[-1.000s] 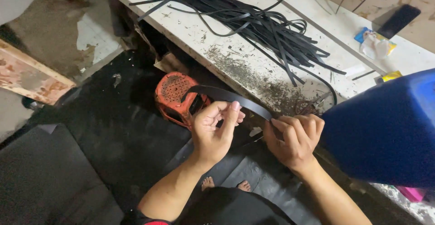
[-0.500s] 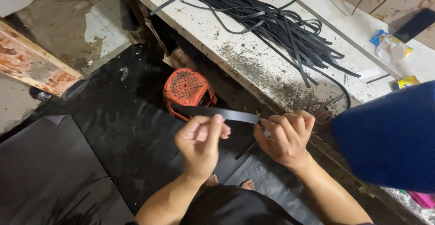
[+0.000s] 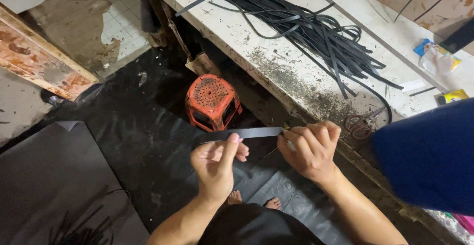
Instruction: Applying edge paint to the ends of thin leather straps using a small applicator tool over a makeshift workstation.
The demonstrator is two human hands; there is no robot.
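Note:
A flat black strip (image 3: 252,133) stretches level between my two hands, above the floor in front of the workbench. My left hand (image 3: 217,163) pinches its left end with thumb and fingers. My right hand (image 3: 308,146) is closed on its right end and seems to hold a small blade against it, though that part is mostly hidden. A pile of several long black strips (image 3: 306,27) lies on the white bench top (image 3: 237,22). My bare toes (image 3: 254,200) show below my hands.
A small red plastic stool (image 3: 212,102) stands on black sheet material (image 3: 123,141) covering the floor. A blue container (image 3: 429,156) fills the right side. Scissors (image 3: 360,121) lie near the bench edge. A rusty board (image 3: 39,57) leans at left.
My hands have drawn apart along the strip, so more of it now shows straight between them. The view has shifted, putting the stool further up and left of my hands.

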